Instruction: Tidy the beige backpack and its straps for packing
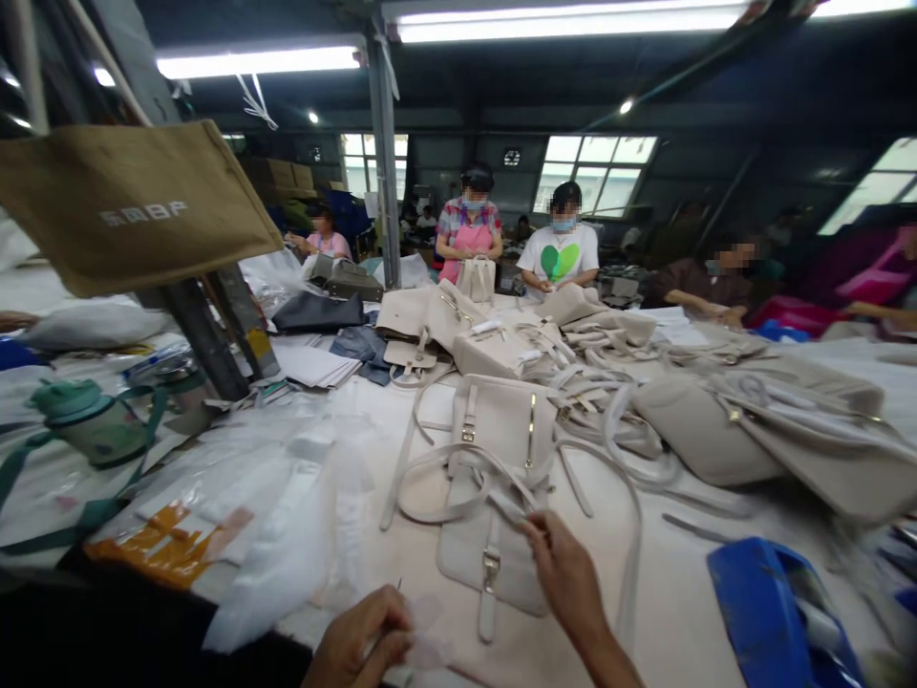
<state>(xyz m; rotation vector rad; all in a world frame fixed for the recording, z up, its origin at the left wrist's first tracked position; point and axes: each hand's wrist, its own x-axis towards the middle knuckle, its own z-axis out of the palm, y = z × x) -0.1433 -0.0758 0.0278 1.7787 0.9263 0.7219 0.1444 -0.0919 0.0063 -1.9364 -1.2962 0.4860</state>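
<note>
A beige backpack point(494, 559) with gold buckles and a gold zip lies flat on the table in front of me. My right hand point(567, 566) is closed on the bag's strap point(487, 457), near its looped upper part. Lower and to the left, my left hand point(369, 635) has its fingers pinched together. A thin dark tip shows above those fingers, and a faint translucent piece point(430, 635) is beside them; what the hand holds cannot be made out. Long loose straps curl on both sides of the bag.
Beige bags point(716, 430) are heaped behind and to the right. Clear plastic bags point(287, 516) lie at left, near a green bottle point(90, 420). A blue tape dispenser point(780, 612) stands at right. A brown bag point(136, 205) hangs from a post. Several people work across the table.
</note>
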